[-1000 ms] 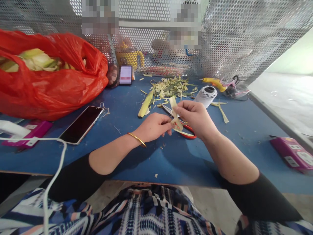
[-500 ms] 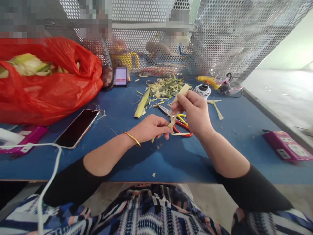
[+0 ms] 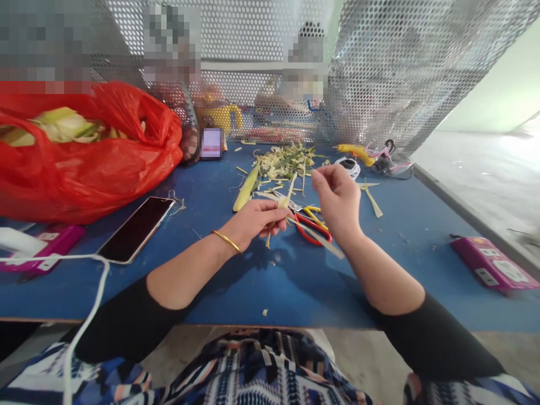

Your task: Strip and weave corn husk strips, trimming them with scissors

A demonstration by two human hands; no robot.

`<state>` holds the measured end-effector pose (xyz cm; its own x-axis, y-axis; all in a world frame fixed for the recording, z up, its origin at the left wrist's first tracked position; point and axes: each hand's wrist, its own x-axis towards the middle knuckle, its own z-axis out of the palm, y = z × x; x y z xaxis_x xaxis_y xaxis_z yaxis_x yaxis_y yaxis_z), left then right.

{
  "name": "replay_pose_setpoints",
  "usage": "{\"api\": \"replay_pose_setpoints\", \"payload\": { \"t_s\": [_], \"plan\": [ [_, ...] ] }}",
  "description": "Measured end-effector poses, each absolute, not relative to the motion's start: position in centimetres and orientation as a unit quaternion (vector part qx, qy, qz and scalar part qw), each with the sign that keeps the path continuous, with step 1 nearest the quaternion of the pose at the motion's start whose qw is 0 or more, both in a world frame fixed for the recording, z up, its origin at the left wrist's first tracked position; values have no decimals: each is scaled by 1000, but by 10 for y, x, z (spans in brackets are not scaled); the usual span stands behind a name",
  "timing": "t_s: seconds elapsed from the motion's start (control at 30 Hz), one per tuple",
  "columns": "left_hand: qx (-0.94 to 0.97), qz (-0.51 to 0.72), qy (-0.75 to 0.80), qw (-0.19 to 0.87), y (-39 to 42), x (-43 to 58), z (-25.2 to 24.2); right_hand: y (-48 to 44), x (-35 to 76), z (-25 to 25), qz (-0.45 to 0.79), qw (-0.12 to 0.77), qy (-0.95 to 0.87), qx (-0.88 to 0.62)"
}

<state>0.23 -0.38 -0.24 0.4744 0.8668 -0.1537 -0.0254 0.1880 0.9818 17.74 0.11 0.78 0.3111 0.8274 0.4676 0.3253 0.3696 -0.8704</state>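
Observation:
Pale corn husk strips (image 3: 284, 201) are pinched between the thumb and fingers of my left hand (image 3: 264, 218). One strip points up from the grip, and a longer one slants down to the right over the red scissor handles. My right hand (image 3: 337, 194) hovers to the right, apart from these strips. Its fingers are curled in toward the thumb, with nothing visible between them. Beneath the strips lie scissors (image 3: 312, 239) with red handles, beside a yellow-handled tool (image 3: 314, 215). A green-yellow husk piece (image 3: 246, 191) lies beyond my left hand.
Husk scraps (image 3: 280, 160) are heaped at the back. A red plastic bag (image 3: 105, 180) of husks and a phone (image 3: 135, 230) are on the left. Coiled white wire (image 3: 352, 169), a yellow glue gun (image 3: 356, 153) and a purple box (image 3: 493, 261) stand right. Metal mesh (image 3: 261, 90) borders the back.
My right hand has let go of the husk strip it held up and moved slightly right. The strips now stick out from my left hand alone. The view has tilted up slightly.

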Motion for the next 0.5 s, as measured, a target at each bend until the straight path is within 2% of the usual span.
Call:
{"api": "replay_pose_setpoints", "payload": {
  "t_s": [0.1,0.2,0.37,0.5],
  "plan": [
    [541,345,389,661,-3,3,-4,0,175,10,369,528,-530,-551],
    [555,327,387,660,-5,3,-3,-4,168,7,517,458,-526,-496],
    [564,323,389,652,-5,4,-3,-3,164,-2,489,518,-490,-502],
    [544,339,396,657,-4,4,-4,3,170,-2,431,495,-520,-547]
  ]
}}
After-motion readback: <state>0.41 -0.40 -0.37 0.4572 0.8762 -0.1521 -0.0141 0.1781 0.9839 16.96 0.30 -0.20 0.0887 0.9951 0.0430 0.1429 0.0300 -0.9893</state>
